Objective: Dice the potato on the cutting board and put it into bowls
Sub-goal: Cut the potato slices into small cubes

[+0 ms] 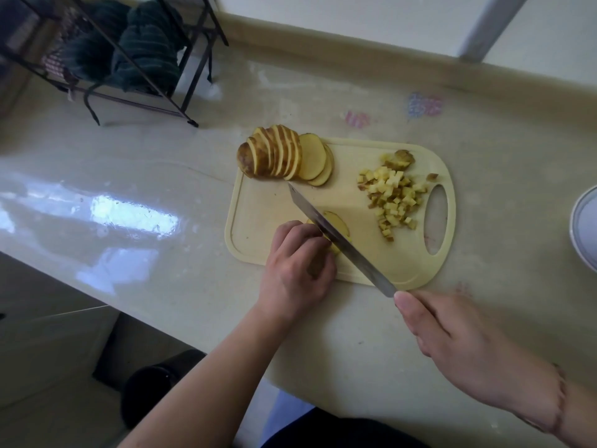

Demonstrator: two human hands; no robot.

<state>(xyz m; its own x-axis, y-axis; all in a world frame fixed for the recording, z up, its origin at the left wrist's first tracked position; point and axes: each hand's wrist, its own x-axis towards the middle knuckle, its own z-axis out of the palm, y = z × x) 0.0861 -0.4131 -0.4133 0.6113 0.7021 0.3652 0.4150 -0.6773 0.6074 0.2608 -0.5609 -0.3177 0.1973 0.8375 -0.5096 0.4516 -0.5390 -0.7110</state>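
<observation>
Left hand (295,270) curled, pinning slices (336,226); right hand (465,347) grips knife (339,239) mid-cut; next strips crosswise, dice (392,197) to bowl (584,227)

From my remote seat I cannot see the knife (339,239) handle: the right hand (468,347) covers it entirely. The left hand (295,270) hides its own fingertips and most of the potato slices (337,224) under the blade, so I cannot count them. The bowl (583,227) is cut off by the right edge; only a curved rim shows. The rack (106,59) at top left is cropped, and the dark cloth (145,50) in it is blurred.
</observation>
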